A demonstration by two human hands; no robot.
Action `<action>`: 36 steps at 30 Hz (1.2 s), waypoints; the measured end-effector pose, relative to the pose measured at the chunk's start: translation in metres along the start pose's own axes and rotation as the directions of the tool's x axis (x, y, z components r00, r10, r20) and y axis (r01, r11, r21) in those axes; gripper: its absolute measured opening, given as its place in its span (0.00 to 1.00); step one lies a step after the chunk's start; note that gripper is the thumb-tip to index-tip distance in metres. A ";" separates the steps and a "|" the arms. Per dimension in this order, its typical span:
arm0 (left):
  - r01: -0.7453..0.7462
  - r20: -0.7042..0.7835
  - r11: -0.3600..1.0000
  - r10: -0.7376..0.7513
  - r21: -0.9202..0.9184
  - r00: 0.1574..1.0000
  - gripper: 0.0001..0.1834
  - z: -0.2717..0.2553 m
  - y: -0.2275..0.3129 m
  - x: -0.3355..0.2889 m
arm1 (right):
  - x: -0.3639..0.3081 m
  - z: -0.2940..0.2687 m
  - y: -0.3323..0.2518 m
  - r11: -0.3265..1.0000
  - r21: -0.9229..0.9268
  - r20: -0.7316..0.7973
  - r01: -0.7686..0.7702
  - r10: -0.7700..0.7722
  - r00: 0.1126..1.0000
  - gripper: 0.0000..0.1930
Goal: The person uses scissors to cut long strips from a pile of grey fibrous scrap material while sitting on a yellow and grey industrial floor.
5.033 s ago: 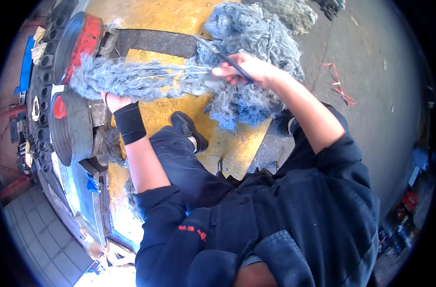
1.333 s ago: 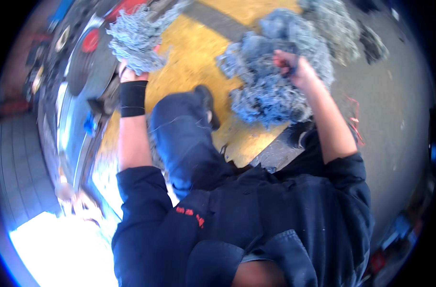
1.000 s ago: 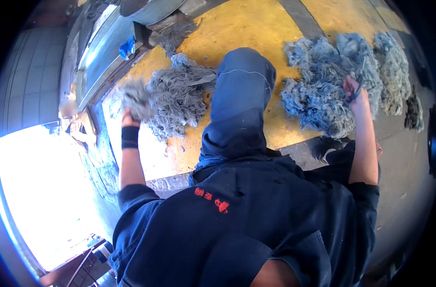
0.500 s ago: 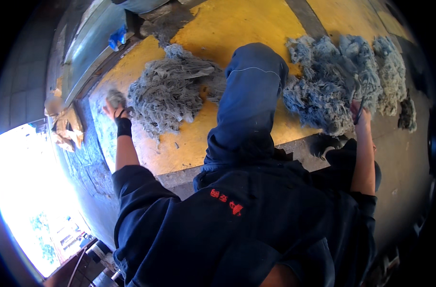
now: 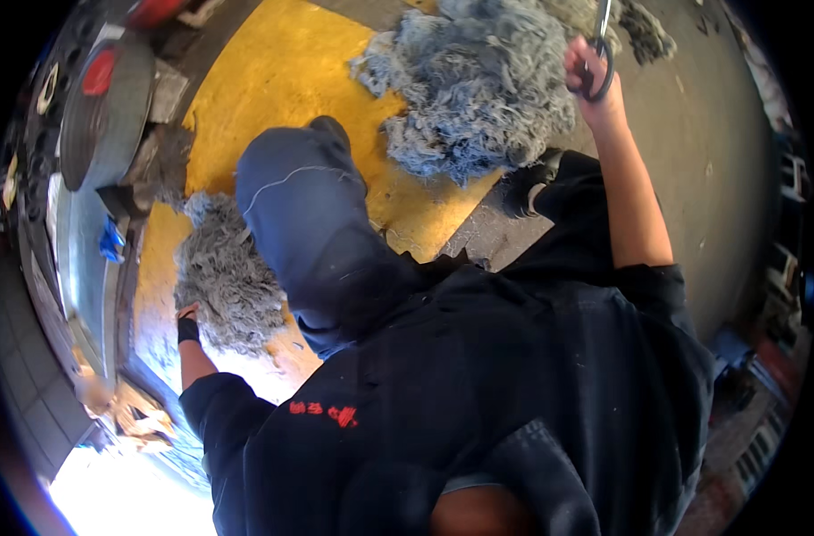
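My right hand (image 5: 605, 105) is raised at the upper right, closed around the black handle loops of a pair of scissors (image 5: 603, 20) with its metal blade pointing up. Below and left of it lies a large blue-grey heap of shaggy fibre (image 5: 483, 94). Down at the left, my left hand (image 5: 189, 314), with a black band at the wrist, rests against the edge of a smaller grey fibre heap (image 5: 224, 281). Its fingers look apart, with no tuft visible in them. My bent knee (image 5: 304, 201) in dark trousers comes between the two heaps.
Both heaps lie on a yellow board (image 5: 255, 80) on a grey floor (image 5: 693, 170). Along the left are a metal-sided box (image 5: 83, 241) with a blue scrap (image 5: 112, 239), a round grey drum (image 5: 112, 116), and crumpled brown paper (image 5: 139, 415). A darker fibre clump (image 5: 646, 34) lies at the top right.
My view has turned to the right. My right hand has lifted the scissors away from the fibre. The tuft in my left hand is no longer seen, and that hand is now at the grey heap's edge.
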State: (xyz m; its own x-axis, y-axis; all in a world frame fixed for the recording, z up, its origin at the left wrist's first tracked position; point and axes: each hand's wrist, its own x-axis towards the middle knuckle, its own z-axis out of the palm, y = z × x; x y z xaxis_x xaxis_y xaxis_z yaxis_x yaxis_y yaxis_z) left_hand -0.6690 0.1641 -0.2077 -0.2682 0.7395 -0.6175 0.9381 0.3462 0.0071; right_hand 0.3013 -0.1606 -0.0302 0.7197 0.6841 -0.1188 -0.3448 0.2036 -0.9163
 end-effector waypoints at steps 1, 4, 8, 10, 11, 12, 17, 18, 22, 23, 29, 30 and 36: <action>0.028 -0.076 0.997 -0.033 -0.069 0.997 0.26 -0.022 0.009 0.003 | 0.005 0.001 -0.008 0.995 0.096 0.030 0.022 -0.025 0.999 0.16; -0.471 -0.406 0.857 0.361 -0.210 0.839 0.19 -0.091 0.078 0.012 | 0.020 0.005 -0.027 0.977 0.214 -0.011 0.028 -0.027 1.000 0.17; -0.764 -0.355 0.628 0.687 -0.150 0.634 0.21 -0.141 0.309 -0.007 | 0.029 0.008 -0.042 0.977 0.209 -0.099 0.031 -0.010 0.995 0.17; -0.670 -0.251 0.684 0.621 -0.287 0.742 0.15 -0.130 0.436 -0.049 | 0.033 0.002 -0.051 0.976 0.217 -0.122 0.003 0.024 0.992 0.18; -0.745 -0.284 0.631 0.690 -0.217 0.666 0.14 -0.101 0.499 -0.099 | 0.034 -0.004 -0.052 0.967 0.255 -0.151 -0.025 0.065 0.986 0.18; -0.657 -0.135 0.695 0.650 -0.293 0.748 0.16 -0.092 0.534 -0.109 | 0.035 0.001 -0.061 0.943 0.333 -0.109 -0.025 0.065 0.992 0.18; -0.602 0.105 0.791 0.612 -0.111 0.784 0.32 0.095 0.650 -0.169 | 0.052 -0.011 -0.059 0.826 0.563 -0.050 -0.035 0.077 0.996 0.15; -0.496 0.209 0.845 0.532 -0.202 0.821 0.41 0.137 0.657 -0.206 | 0.052 -0.015 -0.052 0.838 0.544 -0.093 -0.033 0.100 0.991 0.15; -0.352 0.328 0.931 0.364 -0.095 0.872 0.67 0.262 0.660 -0.259 | 0.035 -0.010 -0.061 0.817 0.571 -0.114 -0.081 0.177 0.978 0.13; -0.306 0.342 0.951 0.298 -0.032 0.891 0.71 0.288 0.657 -0.254 | 0.032 -0.004 -0.062 0.799 0.591 -0.101 -0.114 0.214 0.972 0.13; -0.272 0.130 0.960 0.262 0.065 0.956 0.78 0.359 0.666 -0.253 | 0.022 0.015 -0.060 0.738 0.595 -0.046 -0.320 0.429 0.902 0.15; -0.316 0.129 0.947 0.306 0.065 0.943 0.75 0.363 0.670 -0.260 | 0.021 0.009 -0.056 0.763 0.569 -0.074 -0.306 0.419 0.905 0.16; -0.407 0.313 0.862 0.493 -0.302 0.812 0.45 0.405 0.650 -0.197 | 0.024 0.010 -0.052 0.807 0.477 -0.145 -0.348 0.462 0.875 0.13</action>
State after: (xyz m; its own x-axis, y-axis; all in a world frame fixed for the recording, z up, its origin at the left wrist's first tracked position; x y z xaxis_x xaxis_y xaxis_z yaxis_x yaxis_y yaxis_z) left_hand 0.0823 0.0099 -0.4000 0.3131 0.5902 -0.7441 0.8520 0.1717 0.4946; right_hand 0.3300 -0.1480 0.0183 0.5576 0.5907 -0.5833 -0.8159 0.2603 -0.5163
